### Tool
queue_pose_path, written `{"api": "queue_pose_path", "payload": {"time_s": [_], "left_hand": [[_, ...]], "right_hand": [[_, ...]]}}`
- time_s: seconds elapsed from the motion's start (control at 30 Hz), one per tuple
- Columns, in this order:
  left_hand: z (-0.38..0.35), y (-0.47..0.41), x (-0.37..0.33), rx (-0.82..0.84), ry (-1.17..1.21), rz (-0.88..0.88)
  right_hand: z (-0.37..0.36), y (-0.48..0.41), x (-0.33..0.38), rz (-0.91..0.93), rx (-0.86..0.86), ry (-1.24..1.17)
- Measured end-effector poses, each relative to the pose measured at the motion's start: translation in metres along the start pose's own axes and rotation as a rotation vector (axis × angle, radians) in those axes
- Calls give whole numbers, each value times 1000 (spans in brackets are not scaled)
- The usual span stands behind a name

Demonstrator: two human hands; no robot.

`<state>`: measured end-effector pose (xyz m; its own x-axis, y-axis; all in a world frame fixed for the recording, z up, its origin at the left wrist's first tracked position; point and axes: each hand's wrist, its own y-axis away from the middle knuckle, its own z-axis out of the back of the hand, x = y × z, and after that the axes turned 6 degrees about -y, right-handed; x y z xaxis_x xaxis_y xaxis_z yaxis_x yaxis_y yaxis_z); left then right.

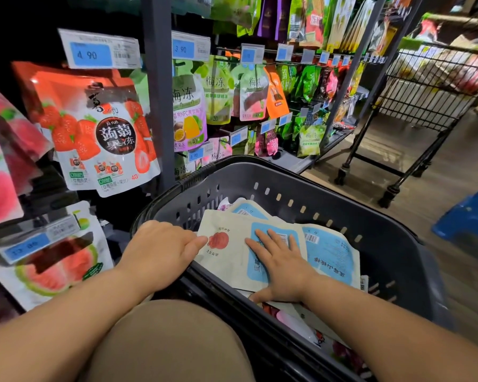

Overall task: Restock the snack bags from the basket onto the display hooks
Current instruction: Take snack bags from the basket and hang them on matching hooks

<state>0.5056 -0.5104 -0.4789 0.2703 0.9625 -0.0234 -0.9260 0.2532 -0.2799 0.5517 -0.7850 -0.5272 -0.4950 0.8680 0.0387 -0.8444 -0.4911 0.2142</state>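
A dark grey plastic basket (329, 186) stands in front of me with several flat snack bags in it. The top snack bag (226, 255) is cream with a red fruit print and a blue panel. My left hand (160, 249) is at the bag's left edge by the basket rim, thumb on top of the bag and fingers curled out of sight. My right hand (282, 266) lies flat on the blue panel, fingers spread, thumb along the bag's near edge. A second blue-panelled bag (331, 255) lies to the right of it. Strawberry jelly bags (105, 133) hang from display hooks at the left.
Watermelon bags (58, 268) and peach bags (0, 166) hang low at the left. A grey upright post (158, 92) divides the rack from the green plum-jelly bags (218, 92). A wire trolley (425, 86) and a blue stool (469, 216) stand at the right. My knee (171, 343) is against the basket.
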Motion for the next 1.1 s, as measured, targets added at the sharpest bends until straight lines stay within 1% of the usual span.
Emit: {"api": "queue_pose_path", "payload": {"time_s": [0.1,0.2,0.3,0.37,0.47,0.53,0.57,0.63,0.7,0.77,0.83,0.9,1.03,1.1], "left_hand": [[-1,1,0,3,0,-2],[1,0,0,11,2,4],[3,0,-2,11,-8,0],[3,1,-3,16,-3,0],[5,1,-3,16,0,1],[4,1,-3,10,-6,-4],[4,1,-3,10,-6,-8],[3,2,-2,7,7,-14],[2,3,-2,7,23,-7],[2,3,-2,15,11,-4],[3,2,-2,31,-2,4],[4,2,-3,40,-14,9],[8,3,-5,49,-20,21],[10,2,-5,60,-17,24]], "right_hand": [[-3,1,-1,56,-51,-10],[-5,0,1,194,-160,-49],[-1,-1,6,204,-148,-81],[0,-1,6,227,-150,-50],[-6,-2,5,379,-299,128],[-10,-6,4,430,-386,144],[-10,-7,4,417,-409,102],[0,-8,6,330,-531,29],[17,-8,6,196,-676,-56],[33,-8,2,39,-784,-145],[46,-6,-4,-81,-895,-233],[59,1,-9,-209,-954,-388],[82,15,-14,-284,-1094,-653],[94,21,-14,-294,-1134,-842]]}}
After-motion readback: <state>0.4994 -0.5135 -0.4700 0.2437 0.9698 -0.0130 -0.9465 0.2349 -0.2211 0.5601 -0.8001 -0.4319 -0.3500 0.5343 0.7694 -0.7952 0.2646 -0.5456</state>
